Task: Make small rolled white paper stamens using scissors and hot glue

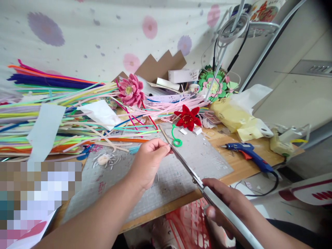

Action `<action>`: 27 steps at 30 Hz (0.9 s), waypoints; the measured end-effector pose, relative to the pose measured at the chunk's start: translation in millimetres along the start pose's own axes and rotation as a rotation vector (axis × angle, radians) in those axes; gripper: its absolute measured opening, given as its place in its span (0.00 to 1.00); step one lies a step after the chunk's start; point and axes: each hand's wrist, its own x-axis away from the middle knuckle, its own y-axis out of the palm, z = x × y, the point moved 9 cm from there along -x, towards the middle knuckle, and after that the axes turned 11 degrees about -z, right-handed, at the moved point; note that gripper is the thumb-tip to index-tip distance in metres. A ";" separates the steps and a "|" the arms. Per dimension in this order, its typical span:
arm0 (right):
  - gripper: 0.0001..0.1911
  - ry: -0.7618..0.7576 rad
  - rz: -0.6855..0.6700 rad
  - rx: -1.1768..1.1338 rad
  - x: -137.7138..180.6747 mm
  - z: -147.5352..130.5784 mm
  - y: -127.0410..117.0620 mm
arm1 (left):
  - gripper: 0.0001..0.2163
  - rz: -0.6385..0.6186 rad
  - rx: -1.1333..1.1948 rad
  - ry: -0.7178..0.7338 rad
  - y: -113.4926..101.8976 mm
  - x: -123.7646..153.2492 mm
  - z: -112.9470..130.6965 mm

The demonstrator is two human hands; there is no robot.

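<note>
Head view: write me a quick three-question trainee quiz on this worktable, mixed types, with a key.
1. True or false: the right hand grips the scissors.
2. Which lies to the right of the grey cutting mat? (a) blue glue gun (b) pink many-petalled flower (c) white string
3. What colour is the star-shaped flower just beyond the green pipe-cleaner curl?

Key: 1 true; 2 a; 3 red.

A small craft workspace, perhaps in a home: fuzzy stems (pixel 38 119) heaped at 9 o'clock, scissors (pixel 199 182) at 5, glue gun (pixel 247 154) near 4, cutting mat (pixel 204 162) on a wooden surface (pixel 272 160), flower-print cloth (pixel 103 31) towards 11
</note>
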 end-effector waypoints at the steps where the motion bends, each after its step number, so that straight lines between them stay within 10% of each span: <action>1: 0.31 0.003 0.009 0.012 0.1 0.5 -0.7 | 0.08 0.001 -0.007 0.002 -0.4 -0.2 -0.3; 27: 0.33 0.080 -0.251 -0.297 1.1 -0.5 14.9 | 0.06 0.077 0.118 0.012 -7.8 -2.8 1.0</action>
